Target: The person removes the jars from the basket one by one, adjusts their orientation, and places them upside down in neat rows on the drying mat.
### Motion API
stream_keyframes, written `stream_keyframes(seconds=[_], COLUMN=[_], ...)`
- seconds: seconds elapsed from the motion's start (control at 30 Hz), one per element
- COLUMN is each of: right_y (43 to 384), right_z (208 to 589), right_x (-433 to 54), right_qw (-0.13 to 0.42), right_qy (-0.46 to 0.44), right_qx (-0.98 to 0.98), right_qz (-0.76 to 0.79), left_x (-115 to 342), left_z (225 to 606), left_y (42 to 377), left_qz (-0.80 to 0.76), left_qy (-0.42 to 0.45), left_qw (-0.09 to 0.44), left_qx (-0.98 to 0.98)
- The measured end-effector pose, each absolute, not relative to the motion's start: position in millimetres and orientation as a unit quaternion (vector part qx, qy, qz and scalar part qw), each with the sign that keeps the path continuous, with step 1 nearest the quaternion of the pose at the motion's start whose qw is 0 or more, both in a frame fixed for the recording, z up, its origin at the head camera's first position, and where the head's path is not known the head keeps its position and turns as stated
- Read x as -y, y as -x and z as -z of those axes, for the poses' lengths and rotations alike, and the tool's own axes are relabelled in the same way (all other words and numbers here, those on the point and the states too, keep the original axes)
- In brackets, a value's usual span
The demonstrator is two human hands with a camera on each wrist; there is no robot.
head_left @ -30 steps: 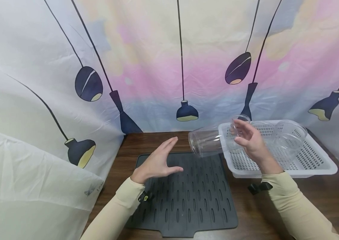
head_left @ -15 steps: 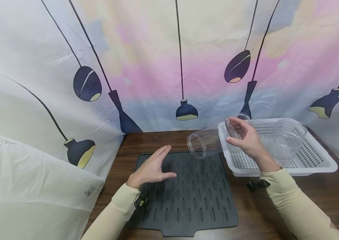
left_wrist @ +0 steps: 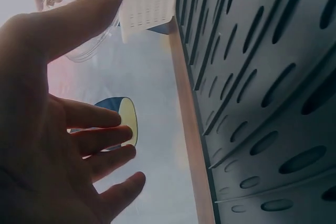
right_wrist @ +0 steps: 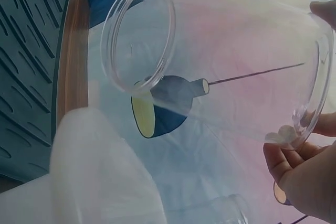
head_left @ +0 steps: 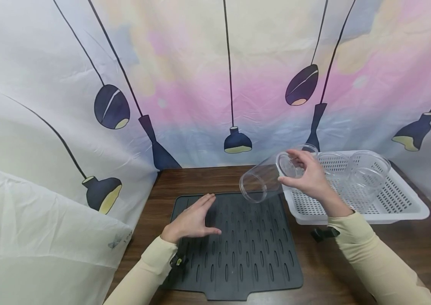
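Observation:
A clear plastic jar (head_left: 268,176) hangs tilted over the far right corner of the dark grey ridged mat (head_left: 238,237). My right hand (head_left: 310,176) grips it by its upper end, thumb and fingers round the edge. In the right wrist view the jar (right_wrist: 231,51) shows a ringed rim at the left and my fingertips (right_wrist: 278,161) at the other end. My left hand (head_left: 190,220) hovers above the left part of the mat, holding nothing. Its thumb and fingers are spread apart in the left wrist view, with the jar (left_wrist: 86,45) beyond the thumb.
Right of the mat stands a white perforated basket (head_left: 410,207), with clear jars (head_left: 368,173) inside it. The brown wooden table (head_left: 215,178) ends at a patterned cloth backdrop (head_left: 200,106).
My right hand has shifted slightly left, and the jar has turned so its lower end faces me more. My left hand has drawn back, down and to the left.

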State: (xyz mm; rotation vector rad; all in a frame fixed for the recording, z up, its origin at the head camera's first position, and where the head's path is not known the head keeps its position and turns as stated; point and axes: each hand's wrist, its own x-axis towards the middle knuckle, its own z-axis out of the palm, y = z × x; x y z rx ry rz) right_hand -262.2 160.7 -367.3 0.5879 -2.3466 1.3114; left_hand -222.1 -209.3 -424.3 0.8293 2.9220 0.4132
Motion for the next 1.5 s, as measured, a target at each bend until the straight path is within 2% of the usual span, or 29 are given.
stream_keyframes(seconds=[0.2,0.43,1.07,1.5], right_y=[264.6,267.0,270.7,275.5], right_z=[364.8,363.1,367.2,372.5], right_x=[-156.5,-150.7,-136.4,-125.3], right_qw=[0.201,0.186,0.137,0.135], right_qy=[-0.197,-0.186,-0.164,-0.169], right_qx=[0.858,0.875,0.908,0.920], right_qz=[-0.428,-0.407,-0.360,-0.328], left_x=[210.4,210.8,214.6,214.2], left_z=[430.3,434.6,450.7,459.7], left_y=[222.1,220.3,213.3,211.6], left_qz=[-0.114,-0.103,-0.086,-0.077], left_qy=[-0.277,-0.268,-0.245,-0.230], left_qw=[0.055,0.084,0.116,0.143], left_qx=[-0.953,-0.954,-0.959,-0.959])
